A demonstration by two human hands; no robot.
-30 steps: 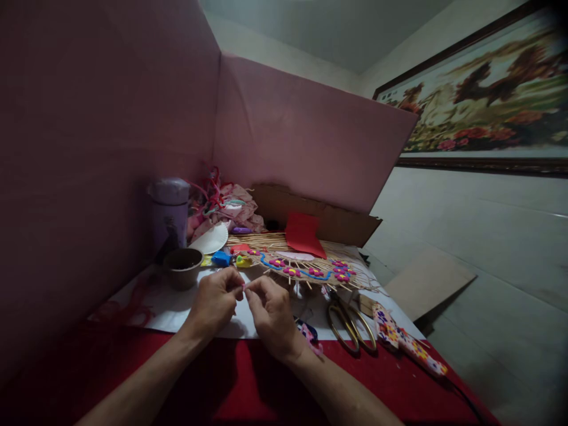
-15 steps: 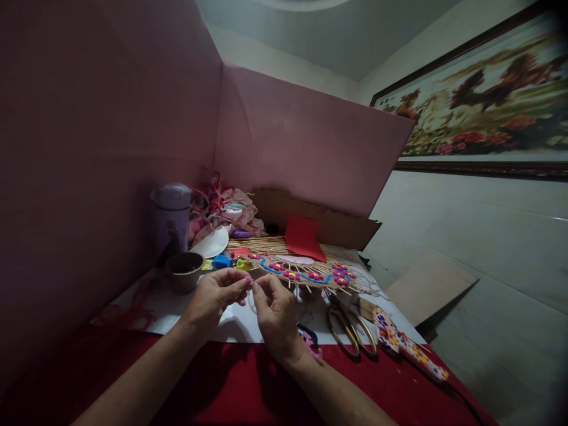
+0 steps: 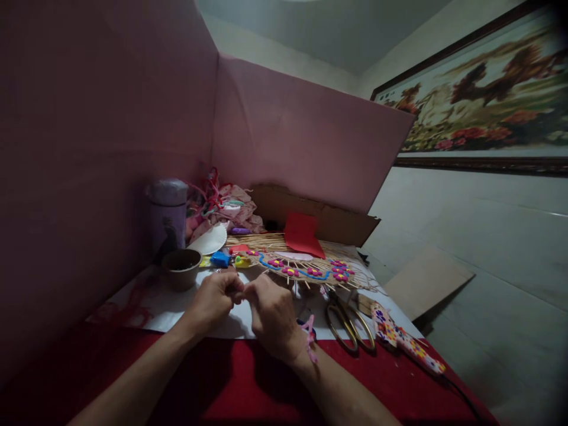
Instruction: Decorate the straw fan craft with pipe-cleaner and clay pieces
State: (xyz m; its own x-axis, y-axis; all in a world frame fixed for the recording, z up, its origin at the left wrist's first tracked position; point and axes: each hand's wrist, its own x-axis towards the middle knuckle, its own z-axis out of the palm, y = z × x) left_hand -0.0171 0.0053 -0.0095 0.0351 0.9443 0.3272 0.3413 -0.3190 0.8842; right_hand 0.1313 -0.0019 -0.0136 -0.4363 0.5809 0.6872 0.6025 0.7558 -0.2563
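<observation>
My left hand (image 3: 215,300) and my right hand (image 3: 276,313) meet above the white sheet, fingertips closed in a pinch. The small pink piece, which looks like modelling clay, is almost wholly hidden between them. Just beyond lies a woven piece (image 3: 302,274) with sticks poking out of its edge, decorated with magenta flowers with yellow centres and a wavy blue line. Small blue (image 3: 220,259) and yellow packets lie behind my left hand. A pink fuzzy strip (image 3: 310,337) shows beside my right wrist.
Gold-handled scissors (image 3: 350,325) and a flower-patterned glue gun (image 3: 406,340) with a cord lie to the right. At left stand a brown pot (image 3: 181,272) and a purple cup (image 3: 167,216). Thin sticks, red paper (image 3: 304,235) and cardboard are at the back, before pink panels.
Both hands have turned inward and their fingers have curled closer together, covering the pink piece that showed at the fingertips. The view has shifted slightly.
</observation>
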